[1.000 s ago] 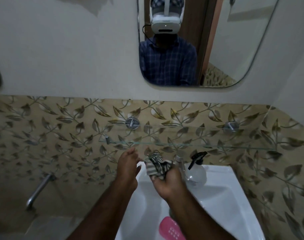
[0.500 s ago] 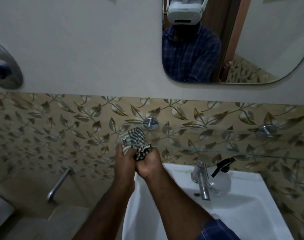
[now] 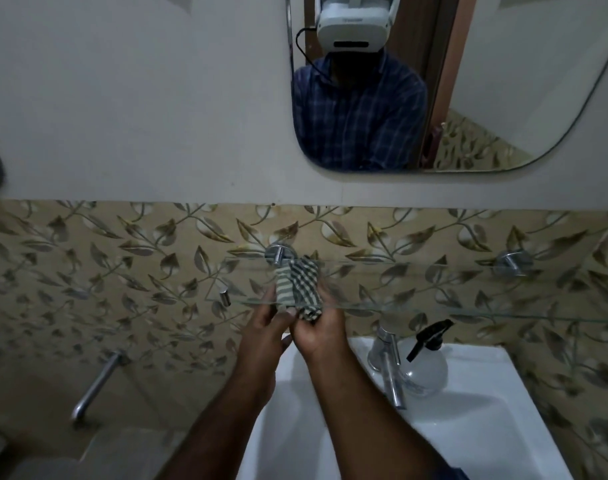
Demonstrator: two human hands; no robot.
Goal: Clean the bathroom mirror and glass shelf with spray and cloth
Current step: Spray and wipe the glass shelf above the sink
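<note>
A checked, striped cloth [image 3: 297,287] lies bunched on the left part of the glass shelf [image 3: 434,308], close to the left chrome bracket [image 3: 278,255]. My left hand [image 3: 266,332] and my right hand [image 3: 318,332] both grip the cloth's near end at the shelf's front edge, the fingers of the two hands touching. The rounded mirror [image 3: 503,81] hangs on the wall above and reflects a person in a checked shirt. A clear spray bottle [image 3: 425,365] with a black trigger stands on the sink's back rim, to the right of my hands.
A white sink [image 3: 468,427] sits below the shelf with a chrome tap [image 3: 389,365] beside the bottle. A second bracket [image 3: 512,263] holds the shelf at the right. A chrome spout [image 3: 94,389] juts from the leaf-patterned tiles at lower left.
The cloth went from beside the tap up to the shelf's left part. My left hand, free a second ago, now grips it together with the right. The view shifted.
</note>
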